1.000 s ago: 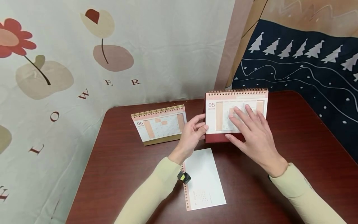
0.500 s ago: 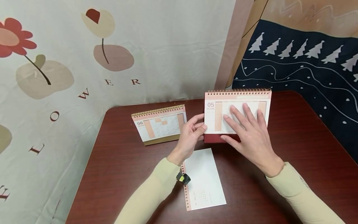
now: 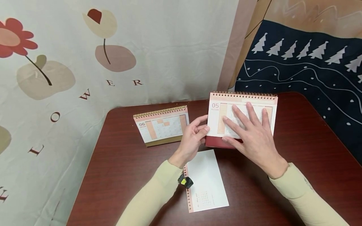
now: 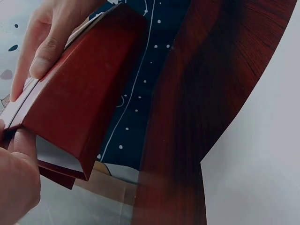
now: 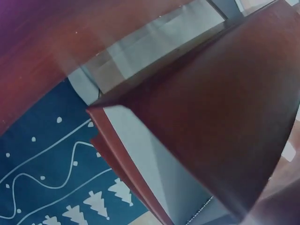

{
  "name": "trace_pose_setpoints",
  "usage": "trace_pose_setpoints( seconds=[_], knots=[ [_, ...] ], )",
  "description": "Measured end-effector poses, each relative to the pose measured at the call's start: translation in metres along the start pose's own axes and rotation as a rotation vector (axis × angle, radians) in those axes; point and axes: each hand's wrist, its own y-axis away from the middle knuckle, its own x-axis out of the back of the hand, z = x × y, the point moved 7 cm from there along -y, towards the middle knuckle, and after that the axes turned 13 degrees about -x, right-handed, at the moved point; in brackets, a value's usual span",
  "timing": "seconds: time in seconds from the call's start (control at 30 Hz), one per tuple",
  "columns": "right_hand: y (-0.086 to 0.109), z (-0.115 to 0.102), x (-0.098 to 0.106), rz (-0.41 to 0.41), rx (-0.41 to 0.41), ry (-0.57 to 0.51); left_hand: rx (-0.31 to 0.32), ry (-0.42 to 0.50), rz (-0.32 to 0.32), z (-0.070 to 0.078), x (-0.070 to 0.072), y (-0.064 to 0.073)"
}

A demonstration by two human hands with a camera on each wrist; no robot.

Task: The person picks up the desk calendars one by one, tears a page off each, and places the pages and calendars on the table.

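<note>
A desk calendar (image 3: 214, 121) with a red stand (image 4: 79, 84), a copper coil along its top and "05" on its page is between my hands. At its left edge my left hand (image 3: 190, 142) pinches the calendar, thumb in front and fingers partly hidden behind. My right hand (image 3: 255, 139) lies spread across the month grid, fingers straight. In the left wrist view the stand shows from the side, with a fingertip inside the fold. The red stand (image 5: 225, 103) also fills much of the right wrist view. Whether it touches the table is unclear.
A second desk calendar (image 3: 165, 129), showing "06" with a gold coil and olive base, stands to the left. A loose white page (image 3: 207, 175) with punched holes lies in front on the brown table (image 3: 113, 175). Printed cloths (image 3: 169, 47) hang behind.
The "05" calendar has shifted slightly right and tilted, its lower edge coming a little nearer. My right hand has slid slightly left across the page. My left hand keeps its grip.
</note>
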Motion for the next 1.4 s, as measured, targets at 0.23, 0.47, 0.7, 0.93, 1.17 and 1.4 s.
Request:
trace_pose_setpoints(
  seconds=[0.23, 0.47, 0.7, 0.93, 1.17, 1.4],
  knots=[
    [-0.001, 0.000, 0.002, -0.028, -0.018, 0.021, -0.020, 0.022, -0.043, 0.001, -0.003, 0.000],
    [-0.002, -0.001, 0.003, -0.025, -0.015, 0.025, -0.011, 0.043, -0.069, 0.000, -0.006, 0.000],
    [-0.003, 0.001, 0.001, -0.043, -0.034, 0.019, -0.005, 0.075, -0.072, -0.001, -0.008, 0.001],
    [-0.005, 0.002, -0.001, -0.081, -0.069, -0.006, -0.029, 0.066, -0.103, 0.002, -0.011, 0.002],
    [-0.004, 0.000, 0.002, -0.042, -0.072, -0.043, -0.039, 0.062, -0.099, 0.003, -0.012, 0.003],
    [-0.003, -0.008, 0.009, 0.035, 0.026, -0.012, -0.038, 0.067, -0.065, 0.001, -0.010, 0.003]
  ],
)
